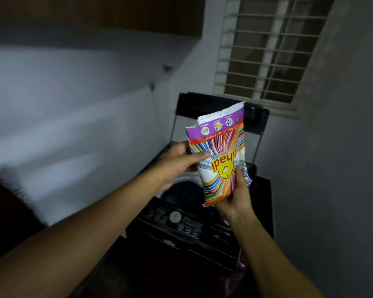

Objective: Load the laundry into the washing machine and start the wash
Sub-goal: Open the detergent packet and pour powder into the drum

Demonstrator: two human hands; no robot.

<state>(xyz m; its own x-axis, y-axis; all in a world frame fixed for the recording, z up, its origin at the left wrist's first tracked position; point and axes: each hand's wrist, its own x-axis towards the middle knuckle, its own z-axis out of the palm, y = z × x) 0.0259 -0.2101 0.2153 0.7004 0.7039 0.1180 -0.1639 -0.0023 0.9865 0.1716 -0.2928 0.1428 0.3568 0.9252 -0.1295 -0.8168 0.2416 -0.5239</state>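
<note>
A colourful detergent packet [221, 147], printed upside down from my view, is held over the open top-loading washing machine [181, 237]. My left hand [179, 162] grips the packet's left edge, thumb across its front. My right hand [237, 196] holds its lower end from below, thumb on the front. The packet's far end points away from me, towards the raised black lid [202, 104]. Dark laundry [185, 194] lies in the drum beneath the packet. The control panel [174, 220] with a round knob and buttons faces me.
The machine stands in a dim corner between a pale wall [73, 104] on the left and another on the right. A barred window [269, 50] is behind the lid. A dark shape [7, 211] sits at the lower left. Something pinkish [239, 274] lies beside the machine's front right.
</note>
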